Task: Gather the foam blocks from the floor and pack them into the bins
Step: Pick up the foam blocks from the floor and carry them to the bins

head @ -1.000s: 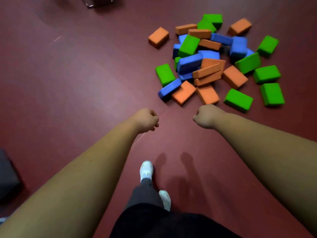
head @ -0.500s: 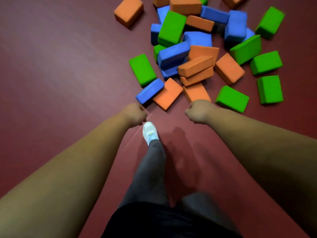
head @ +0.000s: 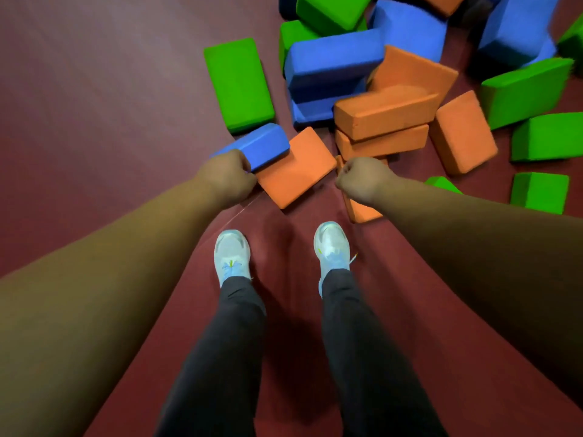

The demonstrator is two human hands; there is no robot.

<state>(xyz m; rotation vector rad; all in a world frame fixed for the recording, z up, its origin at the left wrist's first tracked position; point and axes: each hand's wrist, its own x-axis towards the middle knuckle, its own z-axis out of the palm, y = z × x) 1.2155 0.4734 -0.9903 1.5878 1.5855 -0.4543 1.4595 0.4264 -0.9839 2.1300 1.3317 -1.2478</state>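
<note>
A heap of blue, orange and green foam blocks lies on the dark red floor ahead of me. My left hand point(head: 227, 179) is a curled fist at the near end of a blue block point(head: 263, 146), which leans on a flat orange block point(head: 296, 168); whether it touches the blue block I cannot tell. My right hand point(head: 362, 182) is also a curled fist holding nothing, and it hangs over another orange block point(head: 361, 212) that it partly hides. Two stacked orange blocks point(head: 383, 121) sit just beyond it. No bin is in view.
My two feet in pale shoes point(head: 232, 257) point(head: 331, 247) stand just short of the heap. A green block point(head: 238, 83) lies at the heap's left edge, and more green blocks point(head: 539, 192) lie to the right. Bare floor point(head: 94, 121) stretches to the left.
I have stepped up to the heap and leaned in, so the blocks look much larger. Both fists have come down to the nearest blocks, the left to the blue one.
</note>
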